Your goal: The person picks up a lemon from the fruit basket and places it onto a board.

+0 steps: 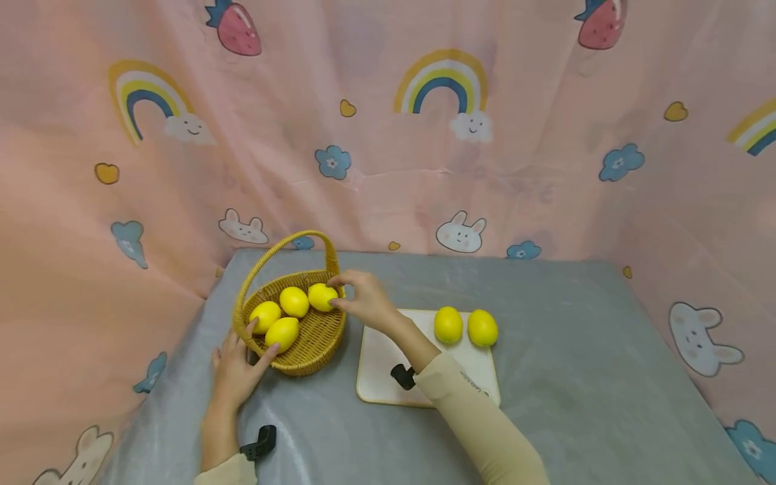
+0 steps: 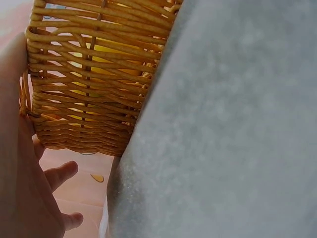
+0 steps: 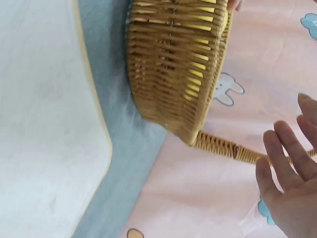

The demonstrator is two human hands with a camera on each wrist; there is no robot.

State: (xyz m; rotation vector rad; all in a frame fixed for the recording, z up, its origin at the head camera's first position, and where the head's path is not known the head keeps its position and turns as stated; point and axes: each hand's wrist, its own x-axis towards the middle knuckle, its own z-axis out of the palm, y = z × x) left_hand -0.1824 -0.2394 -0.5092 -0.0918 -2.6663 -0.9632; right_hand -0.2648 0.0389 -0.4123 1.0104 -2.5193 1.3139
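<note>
A yellow wicker basket with a tall arched handle holds several lemons. My left hand rests on its near left rim, thumb and index finger touching it; in the left wrist view two other fingers extend free below the wickerwork. Over the basket's right rim is my right hand, its thumb and fingers spread apart beside the rightmost lemon. In the right wrist view that hand has nothing between its fingers. Two more lemons lie on a white board.
The board has a tan edge and lies right of the basket, partly under my right forearm. Grey cloth covers the table. A pink patterned curtain hangs behind and at both sides.
</note>
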